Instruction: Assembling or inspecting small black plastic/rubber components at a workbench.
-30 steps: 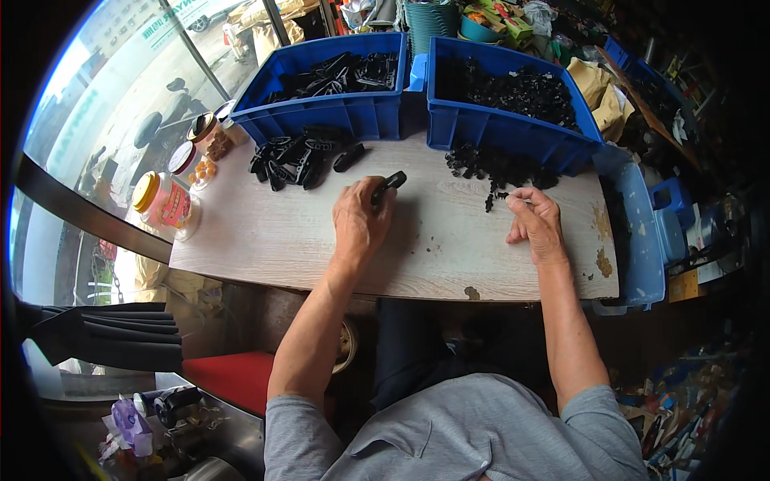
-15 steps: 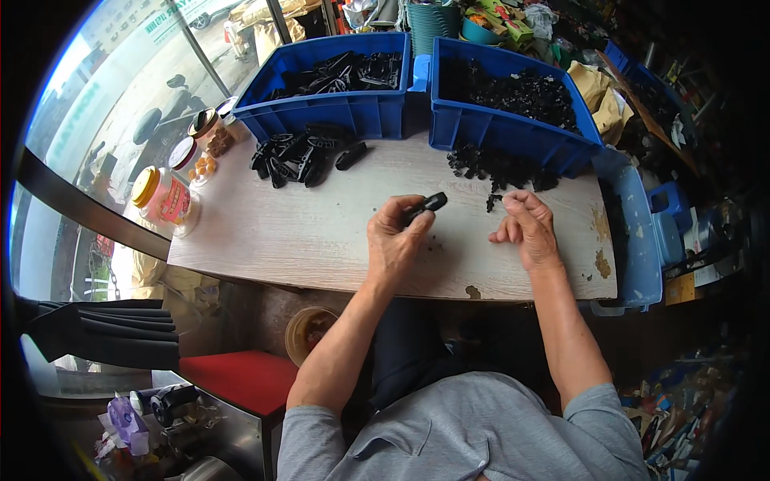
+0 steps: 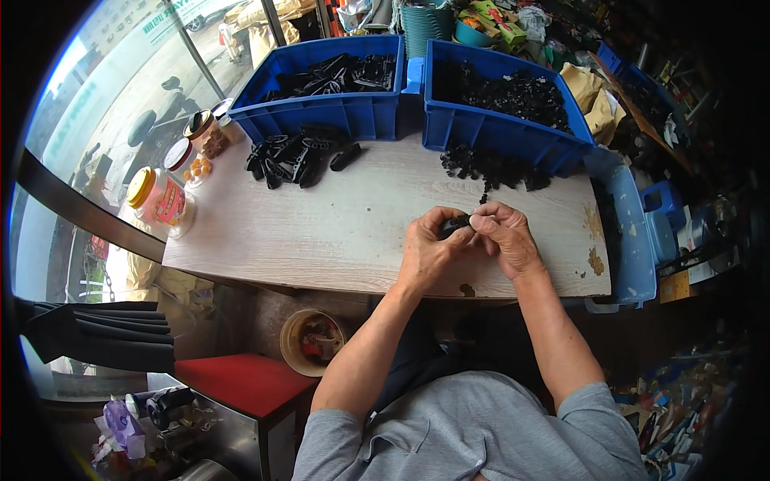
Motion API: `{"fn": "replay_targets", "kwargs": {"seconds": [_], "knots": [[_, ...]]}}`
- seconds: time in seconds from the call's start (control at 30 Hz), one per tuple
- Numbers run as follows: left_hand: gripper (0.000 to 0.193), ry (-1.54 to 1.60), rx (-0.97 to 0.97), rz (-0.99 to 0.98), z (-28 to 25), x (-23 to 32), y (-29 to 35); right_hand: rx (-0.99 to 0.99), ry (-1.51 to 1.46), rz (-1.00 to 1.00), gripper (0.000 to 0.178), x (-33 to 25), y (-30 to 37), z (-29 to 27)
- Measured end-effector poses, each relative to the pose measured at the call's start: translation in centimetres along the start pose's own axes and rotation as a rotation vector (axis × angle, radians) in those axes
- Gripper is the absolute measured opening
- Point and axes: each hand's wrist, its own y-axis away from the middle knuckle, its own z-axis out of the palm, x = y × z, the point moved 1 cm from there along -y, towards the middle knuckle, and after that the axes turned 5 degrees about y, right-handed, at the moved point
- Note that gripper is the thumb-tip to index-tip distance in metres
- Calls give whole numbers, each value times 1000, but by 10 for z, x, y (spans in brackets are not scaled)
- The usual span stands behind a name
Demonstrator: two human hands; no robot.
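Above the near half of the table, my left hand (image 3: 427, 250) grips an elongated black plastic piece (image 3: 455, 227) between thumb and fingers. My right hand (image 3: 508, 243) meets its right end, with thumb and forefinger pinched together there; whatever lies between those fingertips is hidden. Behind my right hand spreads a pile of small black parts (image 3: 501, 171), with a few trailing toward me. Farther left is a heap of elongated black pieces (image 3: 289, 159), and a single black piece (image 3: 345, 157) lies just right of it.
Two blue bins stand along the table's far side, the left bin (image 3: 321, 107) with elongated black pieces, the right bin (image 3: 505, 138) with small black parts. Lidded jars (image 3: 164, 200) line the left edge by the window. A bucket (image 3: 290, 346) sits below the table's front edge.
My left hand has moved right with the black piece, and my right hand has come left and down to it. The hands were apart before; now they meet at the piece's end.
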Motion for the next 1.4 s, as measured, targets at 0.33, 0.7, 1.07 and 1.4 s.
{"fn": "replay_targets", "kwargs": {"seconds": [0.33,0.7,1.07,1.4], "knots": [[17,63,123,-74,3,8,-1,-32,20,36,11,-2,0,4],[12,241,162,-83,-2,7,4,-9,271,168,28,-13,1,22],[20,-3,44,173,-1,-3,-1,72,185,5,27,-1,7,10],[18,-1593,584,583,-139,35,-82,752,-197,83,38,-29,5,-87]]}}
